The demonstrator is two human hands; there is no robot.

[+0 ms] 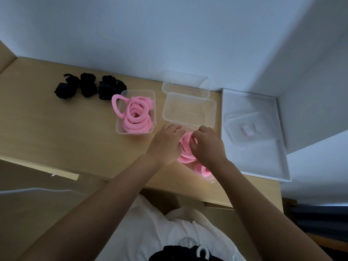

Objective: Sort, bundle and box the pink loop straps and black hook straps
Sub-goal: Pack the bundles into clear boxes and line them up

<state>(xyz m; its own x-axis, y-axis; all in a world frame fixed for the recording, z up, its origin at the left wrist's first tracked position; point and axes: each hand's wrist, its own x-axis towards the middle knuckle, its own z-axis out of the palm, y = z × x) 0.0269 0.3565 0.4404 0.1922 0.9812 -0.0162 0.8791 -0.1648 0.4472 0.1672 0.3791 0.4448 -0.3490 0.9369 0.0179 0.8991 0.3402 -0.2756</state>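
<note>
Both my hands work over a clear box (211, 178) near the desk's front edge, which holds coiled pink loop straps (185, 147). My left hand (165, 143) lies over the straps on the left with its fingers bent down onto them. My right hand (206, 143) pinches a pink coil with curled fingers. A second clear box (120, 129) further left is full of pink loop straps (136, 117), one loop hanging over its rim. Black hook strap bundles (86, 87) sit at the back left of the desk.
Two empty clear boxes (188, 110) stand behind my hands, near the wall. A white tray (263, 166) with clear lids (248, 129) lies on the right. The wooden desk (56, 129) ends close to my body. More black straps (175, 253) lie in my lap.
</note>
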